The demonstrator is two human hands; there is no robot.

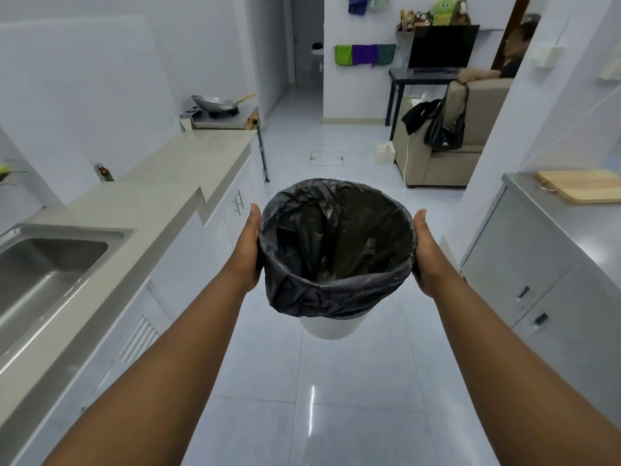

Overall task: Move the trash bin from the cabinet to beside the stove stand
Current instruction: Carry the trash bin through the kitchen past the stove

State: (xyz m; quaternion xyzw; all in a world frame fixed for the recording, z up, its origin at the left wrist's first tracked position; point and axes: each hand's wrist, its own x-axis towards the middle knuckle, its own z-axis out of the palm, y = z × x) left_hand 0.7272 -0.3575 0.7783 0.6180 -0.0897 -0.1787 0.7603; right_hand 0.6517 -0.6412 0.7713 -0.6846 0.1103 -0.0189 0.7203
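Observation:
A white trash bin (331,326) lined with a black bag hangs in the air over the tiled floor, in the middle of the view. My left hand (248,250) presses its left side and my right hand (426,255) presses its right side, both just under the rim. The bag looks almost empty inside. Far ahead on the left stands the stove stand (260,142), a thin metal frame at the end of the counter, carrying a gas stove with a wok (215,103).
A counter (188,156) with a steel sink (43,264) runs along the left. A grey metal cabinet (534,264) with a wooden board (584,186) is on the right. Ahead are a beige armchair (447,153), a white box (384,153) and a seated person (510,58).

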